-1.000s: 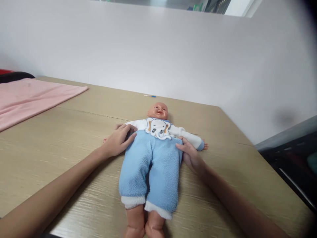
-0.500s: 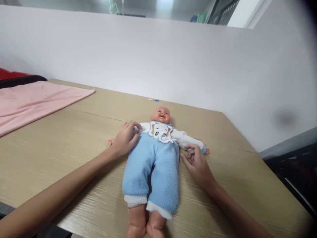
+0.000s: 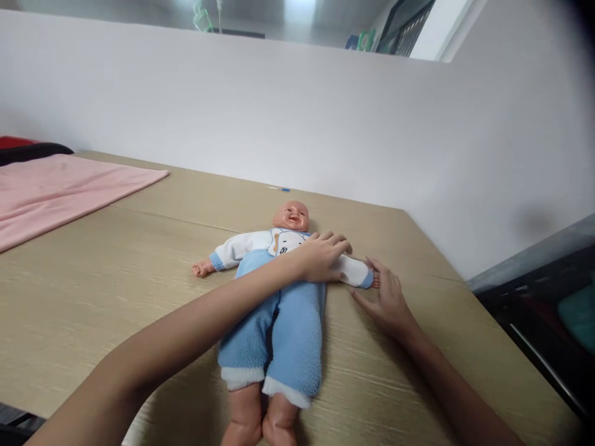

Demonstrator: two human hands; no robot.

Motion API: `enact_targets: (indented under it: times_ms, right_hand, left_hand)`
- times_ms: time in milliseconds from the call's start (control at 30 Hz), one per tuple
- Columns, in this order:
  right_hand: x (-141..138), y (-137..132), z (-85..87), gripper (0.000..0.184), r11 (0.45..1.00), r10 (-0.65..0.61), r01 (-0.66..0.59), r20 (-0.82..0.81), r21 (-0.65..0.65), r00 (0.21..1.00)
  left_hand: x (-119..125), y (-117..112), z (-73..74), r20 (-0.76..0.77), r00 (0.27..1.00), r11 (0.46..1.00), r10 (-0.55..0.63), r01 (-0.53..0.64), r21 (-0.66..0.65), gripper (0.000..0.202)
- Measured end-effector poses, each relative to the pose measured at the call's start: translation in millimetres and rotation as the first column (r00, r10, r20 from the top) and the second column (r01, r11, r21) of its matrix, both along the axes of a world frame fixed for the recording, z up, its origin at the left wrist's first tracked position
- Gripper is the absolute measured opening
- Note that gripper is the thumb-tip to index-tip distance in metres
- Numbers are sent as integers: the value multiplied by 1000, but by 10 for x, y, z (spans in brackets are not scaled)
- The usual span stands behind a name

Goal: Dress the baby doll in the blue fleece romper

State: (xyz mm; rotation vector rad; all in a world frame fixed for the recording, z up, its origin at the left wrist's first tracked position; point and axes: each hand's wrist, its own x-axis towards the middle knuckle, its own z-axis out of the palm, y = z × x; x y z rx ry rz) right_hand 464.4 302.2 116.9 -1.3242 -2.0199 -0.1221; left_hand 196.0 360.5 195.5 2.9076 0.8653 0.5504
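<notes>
A baby doll (image 3: 279, 310) in a white top and fluffy blue trousers lies on its back on the wooden table (image 3: 116, 279), head away from me. My left hand (image 3: 323, 257) reaches across its chest and rests flat, fingers stretched out, on the doll's far upper arm. My right hand (image 3: 385, 297) is at the end of that same sleeve, fingers curled around the blue cuff and the doll's small hand. The doll's other arm (image 3: 218, 257) lies spread out and free.
A pink cloth (image 3: 60, 186) is spread over the table's far left. A white partition wall (image 3: 279, 118) runs along the table's back edge. Dark furniture (image 3: 539, 310) stands beyond the right edge.
My left hand left the doll's near shoulder and crossed over the chest to the far arm. My right hand slid from the waist out to the cuff.
</notes>
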Motion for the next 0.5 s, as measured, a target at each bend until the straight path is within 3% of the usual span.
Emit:
enact_targets:
  times_ms: [100, 200, 367, 500]
  right_hand:
    - [68, 24, -7, 58, 994, 0, -15, -141, -111, 990]
    - [14, -20, 39, 44, 994, -22, -3, -233, -108, 972]
    - [-255, -183, 81, 55, 972, 18, -142, -543, -188, 840]
    - [-380, -251, 81, 66, 982, 47, -153, -652, -107, 757]
  left_hand:
    - [117, 55, -85, -114, 993, 999, 39, -42, -18, 70]
    - [132, -8, -150, -134, 987, 996, 86, -83, 25, 70]
    - [96, -109, -160, -63, 991, 992, 119, -115, 55, 48]
    - [46, -71, -166, 88, 991, 994, 105, -106, 12, 41]
